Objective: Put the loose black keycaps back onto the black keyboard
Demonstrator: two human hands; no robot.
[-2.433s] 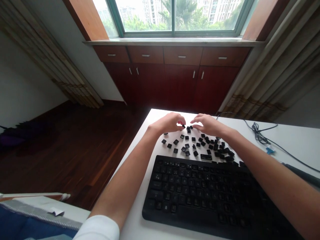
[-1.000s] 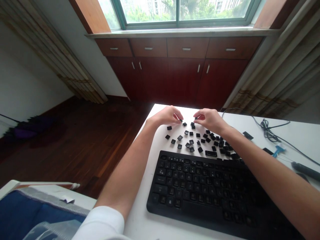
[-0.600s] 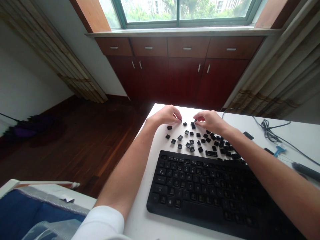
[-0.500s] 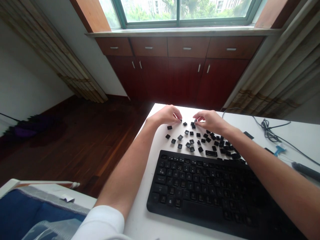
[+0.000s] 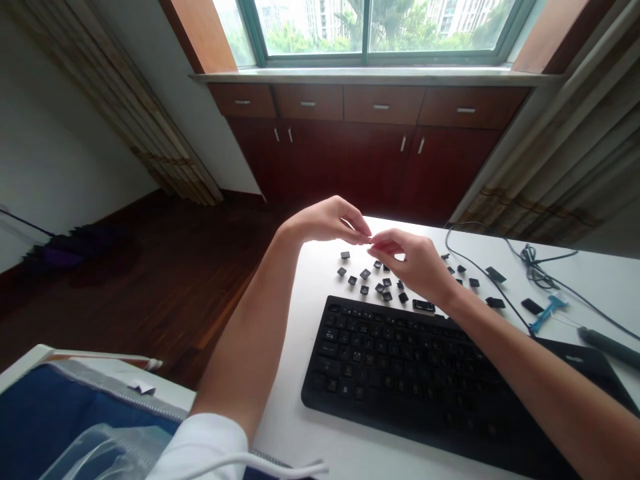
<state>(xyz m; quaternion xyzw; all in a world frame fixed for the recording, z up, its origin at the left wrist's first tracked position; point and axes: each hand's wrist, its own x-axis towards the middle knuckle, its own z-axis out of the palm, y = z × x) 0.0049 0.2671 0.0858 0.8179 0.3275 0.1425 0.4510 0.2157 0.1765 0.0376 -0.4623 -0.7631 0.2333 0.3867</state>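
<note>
You look through one camera worn on your head, facing forward and steeply down. The worktop fills the lower right of the view, with the keyboard near the lens and your left hand and right hand farther out, around mid-frame. Beyond them, well apart, the cabinet and window face you, the window cropped by the top edge.

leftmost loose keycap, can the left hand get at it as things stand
Probably yes: nothing covers the keycap, and only one other keycap lies near it toward the left hand, though that hand meets the right hand.
</note>
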